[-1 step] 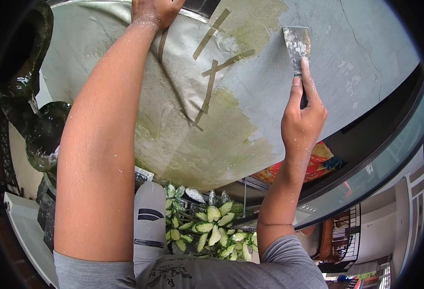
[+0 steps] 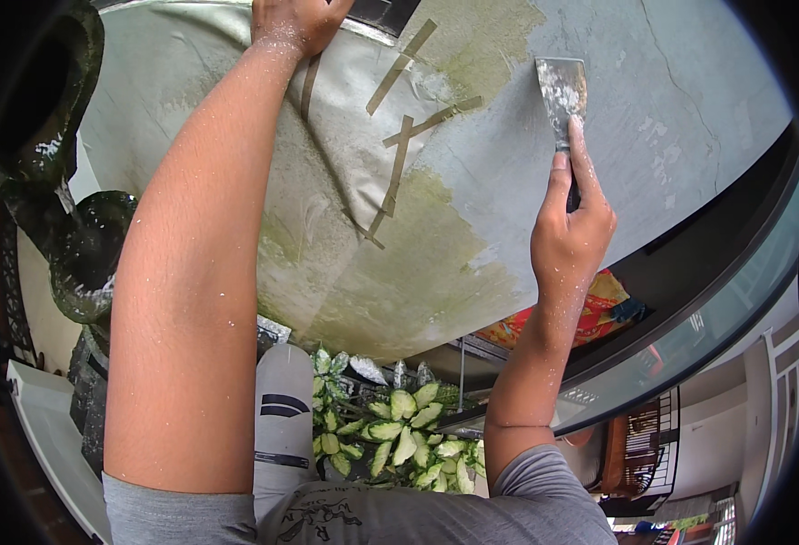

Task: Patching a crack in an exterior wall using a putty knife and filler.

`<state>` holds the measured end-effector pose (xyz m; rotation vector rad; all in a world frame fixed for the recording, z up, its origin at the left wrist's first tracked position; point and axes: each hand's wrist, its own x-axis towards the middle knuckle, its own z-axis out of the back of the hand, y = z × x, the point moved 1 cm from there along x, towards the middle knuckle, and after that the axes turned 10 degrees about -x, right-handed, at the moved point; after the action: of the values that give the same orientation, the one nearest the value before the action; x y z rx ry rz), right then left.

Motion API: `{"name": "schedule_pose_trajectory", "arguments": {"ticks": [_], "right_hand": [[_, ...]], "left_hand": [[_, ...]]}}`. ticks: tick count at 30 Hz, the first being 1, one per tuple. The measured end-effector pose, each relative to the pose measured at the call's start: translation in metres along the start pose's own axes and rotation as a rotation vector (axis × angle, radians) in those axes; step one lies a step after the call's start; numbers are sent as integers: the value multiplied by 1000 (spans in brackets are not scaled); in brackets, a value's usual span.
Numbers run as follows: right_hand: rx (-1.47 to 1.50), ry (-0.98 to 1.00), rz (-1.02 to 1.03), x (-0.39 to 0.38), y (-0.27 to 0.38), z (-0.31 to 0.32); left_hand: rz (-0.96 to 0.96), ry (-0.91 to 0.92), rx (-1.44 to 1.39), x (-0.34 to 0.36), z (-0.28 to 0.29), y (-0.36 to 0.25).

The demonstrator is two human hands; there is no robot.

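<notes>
My right hand is closed around the dark handle of a putty knife, its index finger stretched along the blade. The blade is smeared with white and points up over the blue-grey part of the wall; whether its edge touches the surface I cannot tell. My left hand rests at the top edge of the view, near a dark-framed opening. Its fingers are mostly cut off. Below it, a creased silvery sheet hangs on the wall, with strips of brown tape along its right side. White specks dot both arms.
Greenish patches and a thin crack mark the wall. Leafy variegated plants grow below. A dark stone-like water feature stands left. At right are a glass-edged ledge and a red-yellow cloth.
The putty knife and my right hand sit very slightly lower in the view. My left hand and the wall have shifted a few pixels, as if the view moved a little.
</notes>
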<state>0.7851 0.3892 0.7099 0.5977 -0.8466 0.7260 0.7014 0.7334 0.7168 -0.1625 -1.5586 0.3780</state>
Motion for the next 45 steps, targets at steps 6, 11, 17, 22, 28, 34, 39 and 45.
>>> {"name": "schedule_pose_trajectory", "arguments": {"ticks": [6, 11, 17, 22, 28, 34, 39, 45], "right_hand": [[66, -89, 64, 6, -4, 0], [43, -203, 240, 5, -23, -9], [-1, 71, -44, 8, 8, 6], [10, -147, 160, 8, -24, -6], [19, -66, 55, 6, -5, 5], [5, -86, 82, 6, -5, 7], [-11, -240, 269, 14, -27, -10], [-53, 39, 6, 11, -9, -2]], "left_hand": [[13, 12, -32, 1, -1, -6], [3, 25, 34, 1, -9, -2], [6, 31, -8, 0, 0, 3], [-4, 19, 38, 1, -10, 1], [29, 23, -4, 2, -1, 2], [47, 46, -22, 0, -1, -2], [15, 15, 6, 3, -6, -2], [6, 12, -28, 0, -3, -1]]}}
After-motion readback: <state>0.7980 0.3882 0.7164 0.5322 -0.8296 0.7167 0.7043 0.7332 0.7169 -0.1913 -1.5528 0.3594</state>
